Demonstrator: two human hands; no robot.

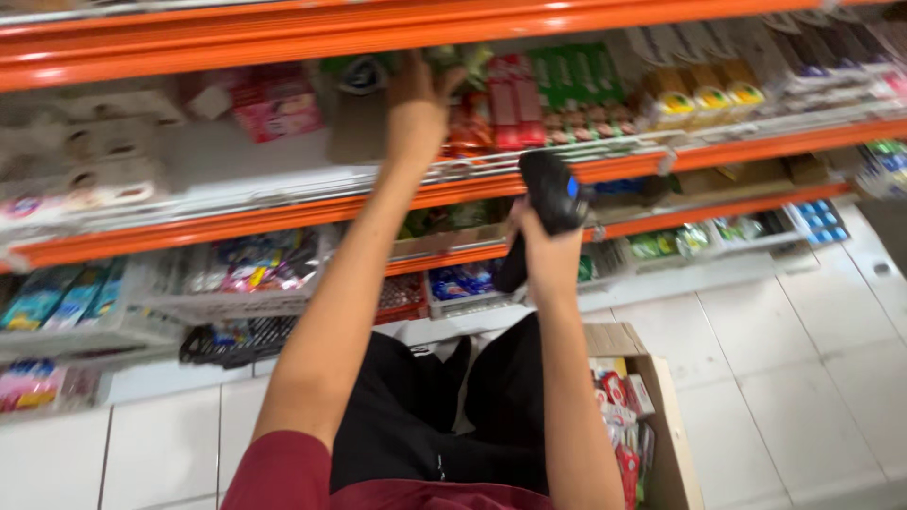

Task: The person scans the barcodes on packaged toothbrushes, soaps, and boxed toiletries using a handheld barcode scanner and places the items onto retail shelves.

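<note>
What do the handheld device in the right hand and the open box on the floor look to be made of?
Handheld device: black, likely hard plastic, faint sheen, moulded rounded shape. Open box: brown corrugated cardboard by its look, matte walls, folded flap.

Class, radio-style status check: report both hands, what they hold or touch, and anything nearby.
Left hand up on shelf, touching green packets. Right hand gripping black handheld scanner. Open cardboard box of red packets on floor, right of legs.

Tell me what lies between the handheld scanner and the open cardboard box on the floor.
In the head view, between the black handheld scanner and the cardboard box lie the right hand, its forearm, and the lowest shelf's edge.
</note>
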